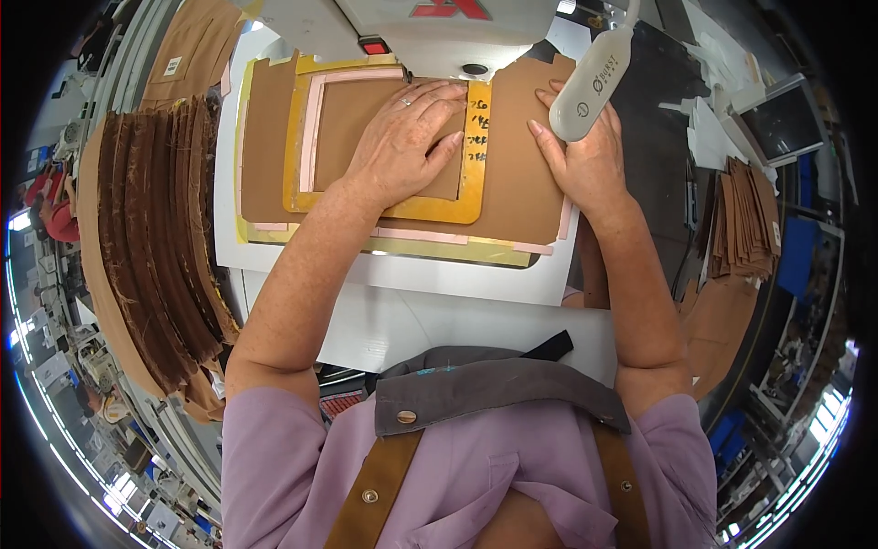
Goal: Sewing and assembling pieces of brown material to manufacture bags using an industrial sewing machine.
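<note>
A brown fabric panel (521, 188) lies flat on a pale yellow template (439, 246) with pink strips along its edges. On top of the fabric rests a yellow rectangular frame (472, 197) with handwritten marks on its right side. My left hand (407, 142) lies flat inside and across this frame, fingers stretched toward the machine head (412, 37). My right hand (590, 165) rests on the right part of the panel, its thumb and fingers apart. A white lamp (590, 87) hides some of the right hand's fingers. Neither hand appears to grip anything.
A white plate (540, 282) lies under the template. Thick stacks of brown fabric pieces (151, 229) stand at the left. More brown pieces (743, 220) are piled at the right, below a dark screen (782, 121). The machine head and lamp hang low over the work.
</note>
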### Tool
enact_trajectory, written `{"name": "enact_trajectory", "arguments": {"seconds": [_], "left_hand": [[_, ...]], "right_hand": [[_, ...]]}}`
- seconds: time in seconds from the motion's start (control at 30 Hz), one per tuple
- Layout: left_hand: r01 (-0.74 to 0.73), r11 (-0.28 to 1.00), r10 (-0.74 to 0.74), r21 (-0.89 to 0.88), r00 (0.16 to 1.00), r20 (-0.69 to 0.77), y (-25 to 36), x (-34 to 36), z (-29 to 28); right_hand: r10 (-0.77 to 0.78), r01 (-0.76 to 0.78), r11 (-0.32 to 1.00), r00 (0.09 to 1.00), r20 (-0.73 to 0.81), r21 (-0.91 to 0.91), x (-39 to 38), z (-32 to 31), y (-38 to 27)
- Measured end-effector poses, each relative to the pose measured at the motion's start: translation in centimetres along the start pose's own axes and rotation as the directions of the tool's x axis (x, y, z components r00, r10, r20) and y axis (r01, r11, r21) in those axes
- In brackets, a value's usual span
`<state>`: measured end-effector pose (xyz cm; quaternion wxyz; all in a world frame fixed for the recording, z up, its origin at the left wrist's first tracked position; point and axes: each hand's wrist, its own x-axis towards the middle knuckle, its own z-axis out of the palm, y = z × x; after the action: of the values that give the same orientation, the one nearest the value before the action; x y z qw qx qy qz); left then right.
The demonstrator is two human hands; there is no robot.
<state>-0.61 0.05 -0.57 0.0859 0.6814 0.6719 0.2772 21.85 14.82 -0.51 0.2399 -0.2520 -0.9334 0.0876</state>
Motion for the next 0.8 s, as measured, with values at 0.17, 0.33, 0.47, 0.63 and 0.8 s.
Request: {"name": "enact_trajectory", "arguments": {"seconds": [0.17,0.33,0.47,0.63,0.8], "left_hand": [[0.009,0.991,-0.016,0.132,0.999,0.047,0.9,0.3,-0.4],[0.024,0.990,-0.033,0.138,0.997,0.064,0.5,0.2,-0.1],[-0.011,0.997,0.010,0.079,1.000,0.011,0.2,-0.3,0.1],[-0.007,0.998,0.006,0.068,1.000,0.016,0.6,-0.3,0.1],[-0.015,0.999,0.015,0.035,1.000,-0.006,0.4,-0.2,0.1]], "right_hand": [[0.022,-0.023,0.999,0.999,-0.032,-0.026,-0.3,0.3,1.5],[0.132,-0.136,0.987,0.990,-0.052,-0.084,0.7,0.4,1.3],[0.151,-0.162,0.974,0.985,-0.078,-0.160,1.3,0.8,1.1],[0.269,-0.271,0.963,0.961,-0.067,-0.018,2.0,1.4,1.2],[0.156,-0.160,0.986,0.981,-0.117,-0.033,2.9,2.6,1.4]]}}
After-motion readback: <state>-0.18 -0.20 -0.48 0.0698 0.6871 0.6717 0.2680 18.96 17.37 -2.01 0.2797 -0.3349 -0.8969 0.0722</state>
